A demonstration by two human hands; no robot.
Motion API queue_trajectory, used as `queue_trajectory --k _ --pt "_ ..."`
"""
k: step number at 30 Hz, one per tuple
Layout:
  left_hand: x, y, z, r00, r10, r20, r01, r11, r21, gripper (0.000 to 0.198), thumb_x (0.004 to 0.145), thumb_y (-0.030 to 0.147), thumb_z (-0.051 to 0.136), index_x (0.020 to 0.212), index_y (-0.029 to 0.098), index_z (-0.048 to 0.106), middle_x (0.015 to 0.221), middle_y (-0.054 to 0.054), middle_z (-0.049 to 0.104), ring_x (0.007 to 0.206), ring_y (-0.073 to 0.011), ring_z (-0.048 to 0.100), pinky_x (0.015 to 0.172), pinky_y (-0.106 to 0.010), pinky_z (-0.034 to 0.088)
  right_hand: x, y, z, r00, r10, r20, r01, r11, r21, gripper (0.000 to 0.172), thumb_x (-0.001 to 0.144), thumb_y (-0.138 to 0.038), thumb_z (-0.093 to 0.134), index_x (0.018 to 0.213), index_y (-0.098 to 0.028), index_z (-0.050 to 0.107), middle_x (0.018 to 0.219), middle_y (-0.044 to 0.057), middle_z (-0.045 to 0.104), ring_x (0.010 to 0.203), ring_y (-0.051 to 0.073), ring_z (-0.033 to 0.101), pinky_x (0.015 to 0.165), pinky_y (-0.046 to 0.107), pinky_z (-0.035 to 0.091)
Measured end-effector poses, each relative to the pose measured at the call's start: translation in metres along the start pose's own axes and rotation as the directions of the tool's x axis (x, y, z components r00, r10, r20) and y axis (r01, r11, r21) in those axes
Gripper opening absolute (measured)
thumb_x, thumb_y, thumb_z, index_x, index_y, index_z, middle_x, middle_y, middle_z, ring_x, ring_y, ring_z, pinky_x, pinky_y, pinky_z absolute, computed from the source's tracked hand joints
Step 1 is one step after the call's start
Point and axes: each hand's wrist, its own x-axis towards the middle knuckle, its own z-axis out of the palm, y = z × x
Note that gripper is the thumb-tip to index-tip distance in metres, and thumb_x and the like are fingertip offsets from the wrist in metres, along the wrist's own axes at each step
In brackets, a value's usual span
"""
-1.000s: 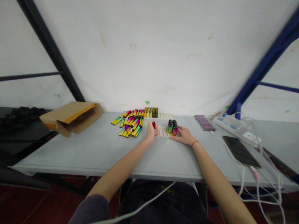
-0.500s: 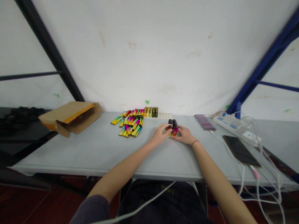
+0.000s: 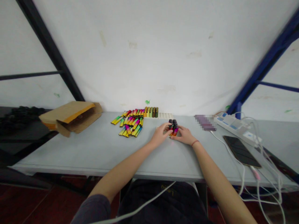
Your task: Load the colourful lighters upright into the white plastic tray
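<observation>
Upright rainbow-metallic cases with black tops (image 3: 175,130), like lighters, stand close together between my two hands. My left hand (image 3: 161,133) curls its thumb and fingers against the left side of the group, on a black-topped case. From the right, my right hand (image 3: 185,136) grips the front right case between thumb and fingers. Part of a pale holder appears under the group, mostly hidden by my left hand. To the left lie many loose shiny rainbow cases (image 3: 130,121) in a pile. Behind them, upright gold-to-green cases (image 3: 151,112) stand in rows beside a white slotted tray (image 3: 165,115).
An open cardboard box (image 3: 70,115) lies at the table's left. On the right are a blurred purple object (image 3: 205,123), a dark phone (image 3: 241,151), a white power strip (image 3: 238,127) and loose white cables. A wall backs the grey table (image 3: 93,152).
My left thumb and fingers have shifted slightly at the left of the black-topped group. The right hand stays nearly still, and the piles are unchanged.
</observation>
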Motion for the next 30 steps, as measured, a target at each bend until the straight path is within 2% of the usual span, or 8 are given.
queue_trajectory --k 7,16,19,22,25,26,28,30 --pt "0.001 0.003 -0.005 0.998 0.054 0.018 -0.056 0.988 0.142 0.019 0.091 0.027 0.069 0.109 0.022 0.063 0.106 -0.004 0.076 0.1 -0.0208 0.073 0.098 -0.036 0.056 0.0 0.001 0.0 1.0 -0.001 0.006 0.001 1.0 0.001 0.068 0.084 -0.073 0.068 0.13 -0.023 0.068 0.148 0.017 0.061 0.136 0.037 0.056 0.111 0.053 0.044" --pt "0.004 0.002 -0.01 0.981 0.169 0.097 -0.192 0.926 0.325 0.022 0.096 0.025 0.063 0.116 0.021 0.069 0.112 -0.008 0.076 0.106 -0.0224 0.07 0.101 -0.037 0.053 0.001 0.002 0.001 1.0 0.007 0.013 -0.007 1.0 -0.006 0.071 0.084 -0.074 0.067 0.132 -0.022 0.067 0.149 0.016 0.06 0.137 0.036 0.055 0.112 0.051 0.045" --pt "0.008 0.01 -0.021 0.969 0.205 0.138 -0.245 0.866 0.436 0.027 0.097 0.029 0.061 0.122 0.021 0.07 0.117 -0.009 0.075 0.112 -0.024 0.068 0.104 -0.038 0.051 0.001 0.001 0.0 1.0 0.009 0.015 -0.009 1.0 -0.008 0.072 0.084 -0.075 0.067 0.132 -0.021 0.067 0.148 0.017 0.06 0.138 0.036 0.055 0.113 0.051 0.044" --pt "0.014 0.021 -0.052 0.993 0.1 0.066 -0.119 0.767 0.63 0.027 0.099 0.032 0.057 0.117 0.019 0.072 0.117 -0.012 0.075 0.115 -0.027 0.067 0.105 -0.039 0.05 0.0 0.0 -0.002 1.0 0.01 0.012 -0.009 1.0 -0.007 0.073 0.084 -0.075 0.067 0.133 -0.022 0.067 0.148 0.016 0.06 0.138 0.035 0.054 0.114 0.05 0.044" --pt "0.017 0.025 -0.107 0.974 -0.123 -0.191 0.226 0.582 0.781 0.03 0.1 0.029 0.048 0.108 0.017 0.074 0.113 -0.016 0.075 0.111 -0.03 0.069 0.097 -0.039 0.052 0.0 -0.002 -0.004 1.0 0.015 0.027 -0.015 1.0 -0.011 0.073 0.085 -0.075 0.065 0.134 -0.021 0.066 0.149 0.017 0.059 0.14 0.036 0.053 0.114 0.051 0.043" --pt "0.016 0.023 -0.128 0.94 -0.207 -0.273 0.341 0.516 0.786 0.03 0.099 0.03 0.048 0.107 0.018 0.074 0.111 -0.015 0.076 0.109 -0.0304 0.07 0.094 -0.038 0.053 0.0 -0.002 -0.004 0.999 0.017 0.032 -0.016 1.0 -0.011 0.073 0.085 -0.075 0.065 0.135 -0.021 0.066 0.149 0.017 0.059 0.141 0.036 0.052 0.115 0.051 0.042" --pt "0.012 0.016 -0.169 0.829 -0.409 -0.381 0.535 0.377 0.756 0.031 0.096 0.04 0.053 0.105 0.02 0.074 0.103 -0.013 0.078 0.103 -0.0325 0.073 0.087 -0.038 0.055 -0.001 -0.003 -0.005 0.999 0.019 0.038 -0.019 1.0 -0.008 0.073 0.085 -0.074 0.065 0.135 -0.02 0.066 0.15 0.018 0.058 0.141 0.036 0.052 0.115 0.051 0.042" --pt "0.007 0.006 -0.201 0.728 -0.577 -0.371 0.596 0.264 0.758 0.042 0.091 0.055 0.056 0.098 0.019 0.076 0.098 -0.014 0.078 0.102 -0.0357 0.073 0.085 -0.038 0.055 -0.001 -0.004 -0.005 0.999 0.021 0.038 -0.021 1.0 -0.003 0.073 0.085 -0.073 0.065 0.135 -0.02 0.066 0.15 0.018 0.058 0.141 0.036 0.052 0.115 0.052 0.042"
